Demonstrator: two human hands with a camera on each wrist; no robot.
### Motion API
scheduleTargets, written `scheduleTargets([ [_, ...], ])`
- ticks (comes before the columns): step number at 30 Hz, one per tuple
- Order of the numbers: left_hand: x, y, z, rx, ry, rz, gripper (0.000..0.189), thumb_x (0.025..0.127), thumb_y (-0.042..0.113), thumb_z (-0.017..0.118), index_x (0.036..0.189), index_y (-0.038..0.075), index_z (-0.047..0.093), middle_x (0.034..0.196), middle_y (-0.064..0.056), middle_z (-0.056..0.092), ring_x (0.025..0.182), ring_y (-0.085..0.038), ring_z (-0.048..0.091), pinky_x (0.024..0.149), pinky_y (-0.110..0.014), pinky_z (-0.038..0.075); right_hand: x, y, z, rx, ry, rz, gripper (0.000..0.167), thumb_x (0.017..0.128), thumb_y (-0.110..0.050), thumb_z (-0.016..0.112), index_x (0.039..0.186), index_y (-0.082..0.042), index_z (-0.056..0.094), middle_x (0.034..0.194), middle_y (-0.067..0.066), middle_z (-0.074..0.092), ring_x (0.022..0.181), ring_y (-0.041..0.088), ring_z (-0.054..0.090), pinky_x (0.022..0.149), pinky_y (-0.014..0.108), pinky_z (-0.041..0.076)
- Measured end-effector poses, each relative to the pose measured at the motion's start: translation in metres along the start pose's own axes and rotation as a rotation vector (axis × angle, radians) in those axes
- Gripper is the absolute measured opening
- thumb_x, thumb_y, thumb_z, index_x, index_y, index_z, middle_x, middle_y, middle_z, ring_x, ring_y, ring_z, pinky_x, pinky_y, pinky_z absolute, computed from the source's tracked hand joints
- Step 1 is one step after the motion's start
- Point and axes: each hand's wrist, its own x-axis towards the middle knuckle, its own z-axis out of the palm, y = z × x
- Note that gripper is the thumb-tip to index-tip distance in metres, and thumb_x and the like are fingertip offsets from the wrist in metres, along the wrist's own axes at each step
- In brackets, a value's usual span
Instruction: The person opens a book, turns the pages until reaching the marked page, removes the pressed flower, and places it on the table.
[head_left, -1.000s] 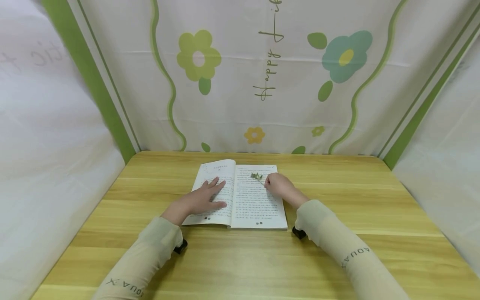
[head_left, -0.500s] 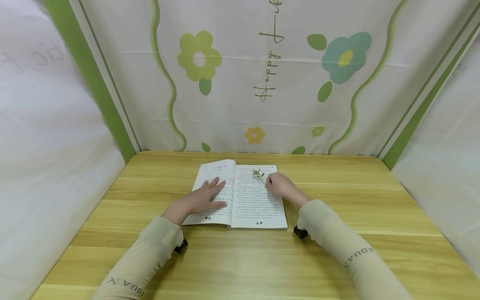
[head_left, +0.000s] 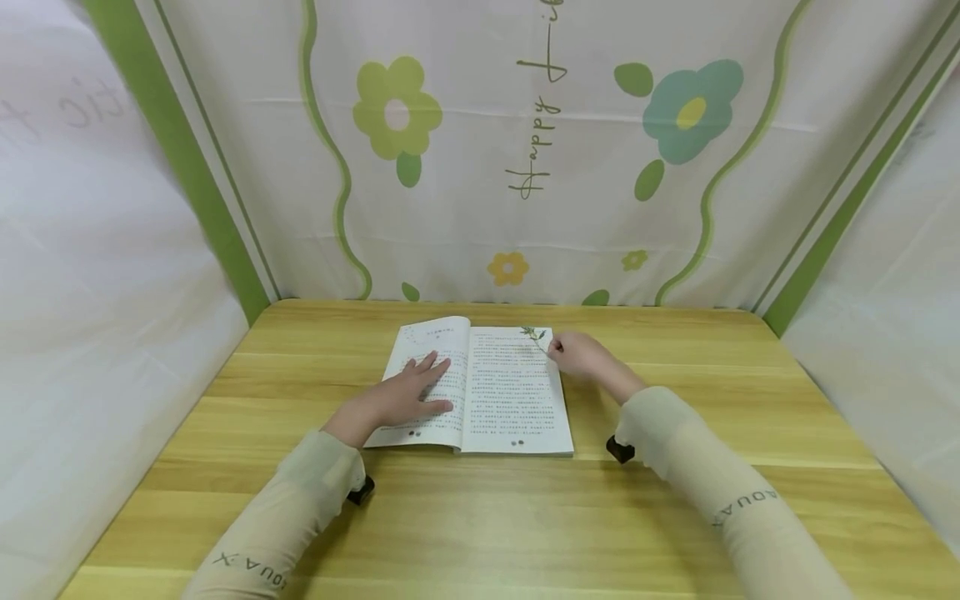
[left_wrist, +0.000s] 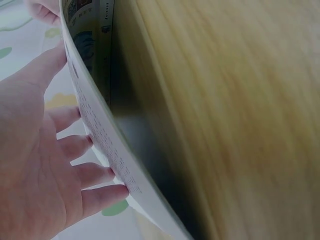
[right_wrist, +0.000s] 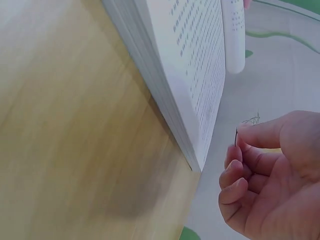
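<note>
An open book (head_left: 517, 400) lies on the wooden table, its printed pages facing up. My left hand (head_left: 408, 392) rests on the left page with fingers spread; in the left wrist view the fingertips of the left hand (left_wrist: 55, 155) touch the page, whose outer edge stands raised off the table. My right hand (head_left: 581, 357) pinches the thin stem of a small leafy sprig (head_left: 533, 334) between thumb and curled fingers. The sprig's leaves hang over the top right corner of the right page. In the right wrist view the right hand (right_wrist: 270, 175) is beyond the book's edge, apart from it.
The wooden table (head_left: 480, 525) extends around the book on every side. A white curtain (head_left: 465, 192) with printed flowers hangs behind the table, and white cloth sides stand at left and right. Black wrist straps show under both sleeves.
My right hand has moved right and away from me, carrying the sprig from the middle of the right page's upper part to its top right corner. My left hand has stayed put.
</note>
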Motion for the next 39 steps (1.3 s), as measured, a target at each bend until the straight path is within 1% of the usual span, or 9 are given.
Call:
scheduleTargets([
  [7,0.000,0.000,0.001,-0.004,0.007,-0.001,0.085,0.101,0.053,0.059,0.166,0.017,0.018,0.171,-0.013,0.002,0.153,-0.047,-0.001,0.117,-0.068,0.017,-0.003,0.020,-0.011,-0.009,0.028,0.010,0.034,0.108,-0.013,0.045,0.074,-0.011,0.043,0.065,0.001,0.039,0.058,0.014,0.036,0.059,0.030,0.035],
  [10,0.001,-0.001,0.002,0.004,0.009,-0.004,0.085,0.101,0.054,0.058,0.166,0.018,0.018,0.171,-0.012,0.002,0.153,-0.047,-0.001,0.117,-0.067,0.017,-0.007,0.027,-0.017,-0.020,0.038,0.024,0.032,0.108,-0.014,0.045,0.076,-0.010,0.045,0.067,0.002,0.041,0.060,0.015,0.038,0.061,0.031,0.036],
  [13,0.001,0.000,0.002,0.004,0.009,-0.004,0.085,0.101,0.055,0.058,0.166,0.018,0.017,0.171,-0.011,0.002,0.153,-0.046,-0.001,0.117,-0.067,0.017,-0.012,0.035,-0.024,-0.022,0.044,0.035,0.034,0.109,-0.014,0.044,0.075,-0.010,0.043,0.066,0.002,0.039,0.060,0.015,0.036,0.061,0.032,0.035],
  [18,-0.001,0.001,0.002,-0.010,0.005,-0.013,0.085,0.101,0.054,0.059,0.166,0.019,0.017,0.171,-0.010,0.001,0.154,-0.045,-0.002,0.117,-0.067,0.016,-0.016,0.055,-0.033,-0.003,0.043,0.049,0.037,0.109,-0.014,0.043,0.073,-0.011,0.039,0.064,0.001,0.035,0.058,0.015,0.033,0.061,0.033,0.034],
  [22,-0.002,0.001,0.003,-0.011,0.011,-0.016,0.085,0.101,0.054,0.059,0.166,0.020,0.017,0.172,-0.010,0.001,0.154,-0.045,-0.002,0.117,-0.067,0.016,-0.017,0.073,-0.038,0.026,0.048,0.085,0.036,0.108,-0.014,0.042,0.073,-0.011,0.037,0.063,0.000,0.034,0.058,0.015,0.033,0.061,0.033,0.034],
  [26,-0.001,0.000,0.003,-0.005,0.013,-0.013,0.085,0.101,0.055,0.058,0.166,0.020,0.017,0.172,-0.009,0.002,0.154,-0.044,-0.002,0.117,-0.068,0.017,-0.020,0.088,-0.041,0.054,0.045,0.127,0.038,0.107,-0.014,0.039,0.070,-0.012,0.034,0.060,-0.001,0.030,0.055,0.014,0.029,0.061,0.033,0.033],
  [30,0.000,0.000,0.003,-0.003,0.013,-0.008,0.086,0.100,0.056,0.058,0.166,0.020,0.017,0.172,-0.009,0.002,0.154,-0.045,-0.001,0.116,-0.068,0.017,-0.021,0.098,-0.041,0.083,0.040,0.151,0.044,0.108,-0.014,0.039,0.065,-0.013,0.033,0.056,-0.002,0.027,0.053,0.014,0.027,0.060,0.033,0.033],
  [35,-0.001,0.000,0.003,-0.003,0.015,-0.005,0.085,0.101,0.056,0.058,0.166,0.020,0.018,0.171,-0.009,0.002,0.153,-0.045,-0.001,0.117,-0.068,0.017,-0.020,0.104,-0.039,0.034,0.040,0.156,0.047,0.108,-0.014,0.043,0.062,-0.015,0.036,0.055,-0.003,0.030,0.051,0.012,0.030,0.058,0.031,0.035],
  [39,-0.001,0.001,0.002,-0.001,0.015,-0.007,0.085,0.101,0.055,0.059,0.166,0.020,0.018,0.171,-0.009,0.002,0.153,-0.045,-0.001,0.117,-0.068,0.017,-0.016,0.106,-0.036,-0.005,0.032,0.158,0.045,0.107,-0.013,0.044,0.062,-0.015,0.037,0.056,-0.003,0.033,0.052,0.012,0.032,0.058,0.030,0.036],
])
